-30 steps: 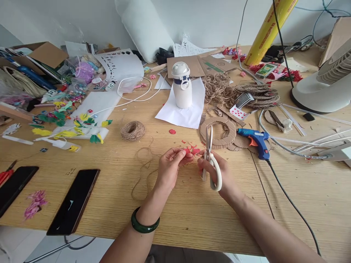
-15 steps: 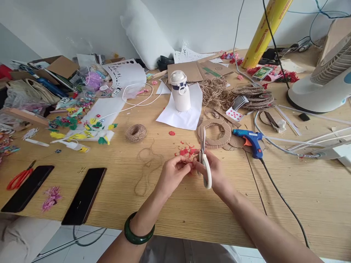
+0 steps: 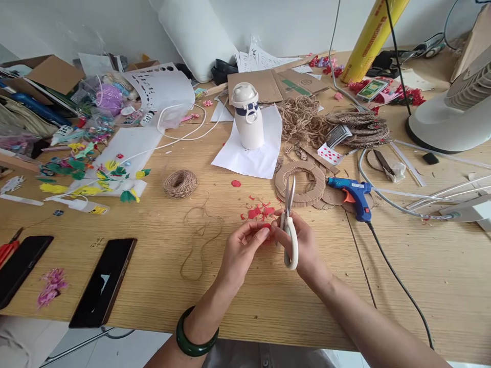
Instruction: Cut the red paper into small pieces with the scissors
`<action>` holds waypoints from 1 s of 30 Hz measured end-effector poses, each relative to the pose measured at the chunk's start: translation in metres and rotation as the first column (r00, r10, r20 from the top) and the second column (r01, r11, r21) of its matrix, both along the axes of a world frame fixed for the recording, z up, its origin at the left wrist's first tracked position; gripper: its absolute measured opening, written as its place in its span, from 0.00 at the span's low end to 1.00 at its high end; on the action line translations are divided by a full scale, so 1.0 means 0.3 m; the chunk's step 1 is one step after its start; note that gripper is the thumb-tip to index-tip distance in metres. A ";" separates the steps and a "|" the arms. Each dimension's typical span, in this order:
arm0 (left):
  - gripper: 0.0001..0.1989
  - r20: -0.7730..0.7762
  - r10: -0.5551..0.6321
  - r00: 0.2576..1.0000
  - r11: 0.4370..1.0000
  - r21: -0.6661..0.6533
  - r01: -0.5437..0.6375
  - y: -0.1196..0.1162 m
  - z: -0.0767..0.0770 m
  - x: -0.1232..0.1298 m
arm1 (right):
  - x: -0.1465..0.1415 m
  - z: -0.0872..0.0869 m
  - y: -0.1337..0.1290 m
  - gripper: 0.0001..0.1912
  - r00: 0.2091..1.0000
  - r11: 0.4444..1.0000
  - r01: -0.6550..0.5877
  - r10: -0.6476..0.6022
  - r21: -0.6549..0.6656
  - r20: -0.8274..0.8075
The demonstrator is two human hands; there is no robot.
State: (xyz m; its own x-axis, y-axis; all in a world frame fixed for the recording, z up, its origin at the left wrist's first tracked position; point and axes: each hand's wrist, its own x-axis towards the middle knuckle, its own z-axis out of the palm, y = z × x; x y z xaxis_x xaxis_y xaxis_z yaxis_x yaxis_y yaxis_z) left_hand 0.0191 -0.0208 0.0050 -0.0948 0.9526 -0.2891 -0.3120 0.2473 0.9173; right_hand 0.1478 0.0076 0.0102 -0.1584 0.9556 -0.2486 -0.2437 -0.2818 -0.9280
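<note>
Over counter [image 3: 161,286], pinching red piece [image 3: 267,225] with left hand [image 3: 240,251], gripping white-handled scissors [image 3: 290,221] in right hand [image 3: 306,246]; best angling blades [image 3: 292,192] away.

The scissors [image 3: 290,225] have white handles and slim metal blades, slightly parted, tips pointing forward. Just left of the handles, a small red piece [image 3: 267,225] is partly hidden. Ragged red scraps [image 3: 253,212] lie scattered beyond it on the counter [image 3: 153,286].

Two hands [image 3: 238,250], two phones [image 3: 103,282]
</note>
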 end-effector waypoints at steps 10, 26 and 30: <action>0.07 0.038 0.171 0.984 0.981 -0.102 -0.167 0.014 0.023 -0.036 | 0.011 0.032 0.003 0.19 0.955 0.962 -0.273 0.272 -0.005 0.116; 0.05 0.102 0.133 0.986 0.989 -0.078 -0.126 -0.030 0.042 -0.045 | 0.007 0.039 -0.011 0.21 0.985 0.984 -0.171 0.170 0.051 0.020; 0.05 0.176 0.236 0.956 0.968 -0.132 -0.214 -0.022 0.051 -0.029 | 0.008 0.051 -0.021 0.18 0.964 0.966 -0.254 0.248 0.055 0.091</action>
